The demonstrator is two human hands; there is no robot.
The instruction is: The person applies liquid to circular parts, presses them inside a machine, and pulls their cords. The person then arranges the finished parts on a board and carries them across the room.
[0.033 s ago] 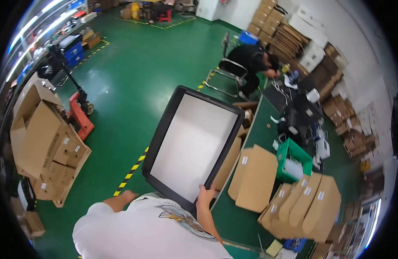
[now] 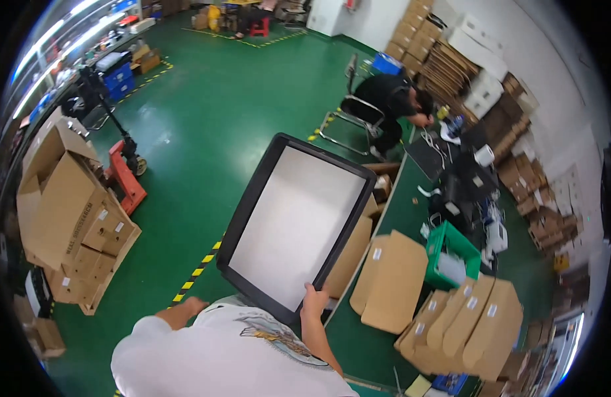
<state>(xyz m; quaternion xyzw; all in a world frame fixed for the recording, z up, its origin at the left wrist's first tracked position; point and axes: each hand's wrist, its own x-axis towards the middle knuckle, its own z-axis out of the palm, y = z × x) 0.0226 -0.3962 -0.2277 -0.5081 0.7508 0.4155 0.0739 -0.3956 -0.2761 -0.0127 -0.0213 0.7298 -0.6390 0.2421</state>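
Note:
My right hand (image 2: 313,302) grips the near right corner of a large black-framed rectangular tray (image 2: 258,202) with a pale white inner face. Its thumb lies over the dark rim; the other fingers are mostly hidden behind. The tray is tilted in front of my body, its long sides slanting up to the right. Low beside my white shirt hangs my left hand (image 2: 195,306), apart from the tray. It is small in view and its fingers are not clear.
To the right stands a green-topped workbench (image 2: 406,212) with flat cardboard boxes (image 2: 390,281), a green crate (image 2: 476,263) and black devices. A seated person (image 2: 391,99) bends over its far end. At left are a red pallet jack (image 2: 125,182) and stacked cartons (image 2: 74,212).
The whole scene has shifted slightly in view, with the bench and the seated person a little lower and further right. The tray stays in my right hand, almost unmoved.

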